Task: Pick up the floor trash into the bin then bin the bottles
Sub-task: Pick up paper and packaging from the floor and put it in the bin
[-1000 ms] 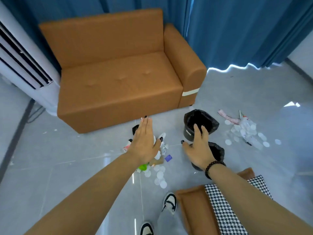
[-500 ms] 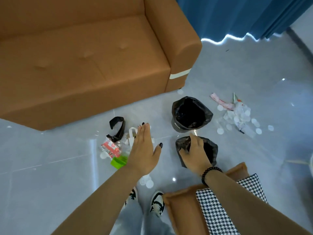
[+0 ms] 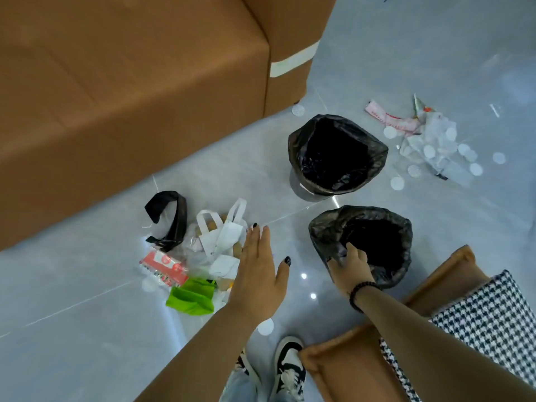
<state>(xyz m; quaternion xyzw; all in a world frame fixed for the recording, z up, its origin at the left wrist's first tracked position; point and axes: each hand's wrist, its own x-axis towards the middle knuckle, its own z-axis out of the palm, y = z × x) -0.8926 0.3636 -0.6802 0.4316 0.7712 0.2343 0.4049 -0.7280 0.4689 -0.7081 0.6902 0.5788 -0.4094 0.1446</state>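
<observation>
Two bins lined with black bags stand on the grey floor: a far bin (image 3: 336, 158) and a near bin (image 3: 365, 242). My right hand (image 3: 349, 266) grips the near bin's front rim. My left hand (image 3: 258, 271) hovers flat, fingers apart, at the right edge of a trash pile (image 3: 203, 250): white bags (image 3: 226, 233), a black bag (image 3: 169, 219), a red-and-white packet (image 3: 164, 266) and a green bag (image 3: 193, 295). A second heap of wrappers and white discs (image 3: 432, 140) lies right of the far bin. No bottle shows clearly.
An orange sofa (image 3: 130, 97) fills the upper left, close behind the trash pile. An orange stool with a black-and-white checked cushion (image 3: 490, 323) sits at the lower right beside my right arm. My shoes (image 3: 287, 369) are at the bottom centre.
The view has dropped and moved closer to the floor. My right hand has taken hold of the near bin's rim. My left hand has come lower, next to the trash pile.
</observation>
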